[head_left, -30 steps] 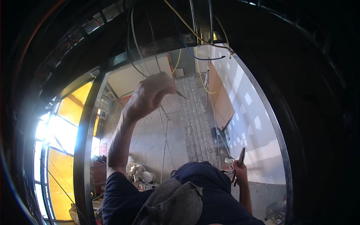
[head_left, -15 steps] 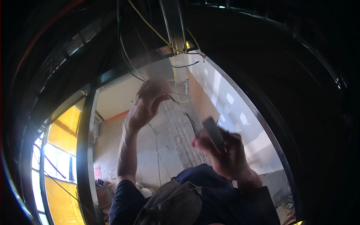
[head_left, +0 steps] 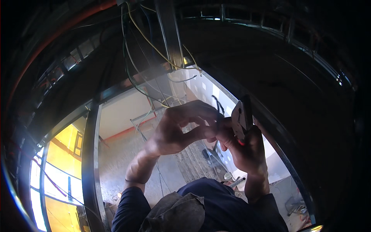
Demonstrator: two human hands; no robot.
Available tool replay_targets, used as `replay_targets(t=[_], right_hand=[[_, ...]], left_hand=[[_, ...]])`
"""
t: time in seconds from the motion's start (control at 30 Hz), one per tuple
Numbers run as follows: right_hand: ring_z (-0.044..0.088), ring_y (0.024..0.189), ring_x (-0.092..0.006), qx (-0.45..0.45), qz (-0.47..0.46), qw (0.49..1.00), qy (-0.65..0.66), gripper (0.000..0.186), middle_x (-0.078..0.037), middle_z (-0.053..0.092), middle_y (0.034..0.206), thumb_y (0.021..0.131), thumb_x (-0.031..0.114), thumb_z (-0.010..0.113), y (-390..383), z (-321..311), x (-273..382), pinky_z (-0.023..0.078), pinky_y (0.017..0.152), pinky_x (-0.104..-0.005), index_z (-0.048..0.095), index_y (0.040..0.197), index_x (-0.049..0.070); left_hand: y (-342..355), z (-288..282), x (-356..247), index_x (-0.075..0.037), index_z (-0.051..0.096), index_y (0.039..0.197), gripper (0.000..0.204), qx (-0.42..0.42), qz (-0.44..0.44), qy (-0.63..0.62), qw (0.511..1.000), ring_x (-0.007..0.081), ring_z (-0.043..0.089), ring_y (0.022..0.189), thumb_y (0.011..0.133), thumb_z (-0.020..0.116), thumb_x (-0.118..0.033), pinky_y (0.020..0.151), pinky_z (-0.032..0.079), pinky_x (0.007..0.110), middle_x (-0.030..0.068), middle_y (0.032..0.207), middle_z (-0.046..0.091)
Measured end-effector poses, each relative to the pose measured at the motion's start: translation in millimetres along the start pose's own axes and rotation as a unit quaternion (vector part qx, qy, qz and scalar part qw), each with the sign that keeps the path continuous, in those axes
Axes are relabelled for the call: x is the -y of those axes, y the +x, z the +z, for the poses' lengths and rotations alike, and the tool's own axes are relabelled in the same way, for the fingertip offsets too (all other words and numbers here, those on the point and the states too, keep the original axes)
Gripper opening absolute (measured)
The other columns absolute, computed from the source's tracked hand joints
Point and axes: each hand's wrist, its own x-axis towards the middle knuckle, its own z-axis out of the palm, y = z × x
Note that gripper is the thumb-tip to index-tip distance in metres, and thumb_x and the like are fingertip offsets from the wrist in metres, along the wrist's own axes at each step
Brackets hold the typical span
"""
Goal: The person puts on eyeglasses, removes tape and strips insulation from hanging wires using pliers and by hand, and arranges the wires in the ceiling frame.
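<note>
My right hand (head_left: 247,149) is closed around pliers (head_left: 241,118) with dark jaws pointing up and a bit of red at the grip. Its thumb and fingers also reach left, where they meet the fingertips of my left hand (head_left: 179,129). The left fingers are curled in a pinch, and what lies between them is hidden. A short, dark, bent strip (head_left: 218,104), like a piece of cable, sticks up where both hands meet. Thin wires hang from above: a yellow wire (head_left: 143,34) and a green wire (head_left: 126,71) run down behind my left hand.
A metal stud (head_left: 169,34) comes down from the dark ceiling space. Metal framing (head_left: 89,154) borders the opening around me. Patched plasterboard (head_left: 203,87) stands on the right, yellow panels and bright windows (head_left: 63,185) on the left. An orange pipe (head_left: 73,25) curves overhead.
My hands have come together; the left moved right and down from the hanging wires. The pliers rose and turned more upright. The dark strip now stands between the hands.
</note>
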Motion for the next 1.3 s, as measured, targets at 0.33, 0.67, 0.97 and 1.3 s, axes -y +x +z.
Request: replay_targets(t=[0.33,0.67,0.97,1.3], right_hand=[[0.068,0.079,-0.0141,0.042,0.008,0.998,0.051,0.029,-0.014,0.073,0.107,0.096,0.003,0.062,-13.6,16.8,-18.1,0.056,0.070,-0.0300,0.064,0.125,-0.002],[0.063,0.079,-0.0110,0.025,0.240,0.965,0.103,0.013,-0.011,0.067,0.097,0.099,0.006,0.060,-77.3,22.5,-93.6,0.052,0.071,-0.0268,0.057,0.109,-0.001],[0.056,0.076,-0.0106,0.082,0.374,0.918,0.103,0.030,-0.004,0.061,0.092,0.095,0.014,0.065,-86.4,5.7,-141.7,0.047,0.070,-0.0271,0.055,0.120,0.000],[0.059,0.071,-0.0108,0.176,0.401,0.861,0.259,0.042,-0.006,0.067,0.083,0.109,0.027,0.041,-97.0,-1.8,-161.0,0.049,0.071,-0.0272,0.048,0.139,-0.002]], left_hand=[[-4.1,11.0,7.2,0.003,0.065,0.107,0.016,-0.117,-0.063,-0.150,0.980,0.0180,0.065,0.100,0.092,0.067,0.000,0.084,0.054,0.031,0.0121,0.111,0.062],[160.3,-19.6,20.4,-0.002,0.069,0.107,0.015,0.009,0.118,-0.004,0.993,0.0204,0.073,0.078,0.093,0.068,-0.007,0.066,0.060,0.030,0.0108,0.084,0.072],[196.2,1.6,60.0,-0.009,0.073,0.107,0.019,0.133,0.189,0.139,0.963,0.0230,0.072,0.086,0.090,0.073,-0.017,0.083,0.059,0.034,0.0102,0.100,0.073],[-16.2,-72.2,4.5,-0.007,0.070,0.112,0.033,-0.007,0.093,0.503,0.859,0.0228,0.069,0.098,0.082,0.073,0.005,0.083,0.056,0.035,0.0093,0.109,0.071]])
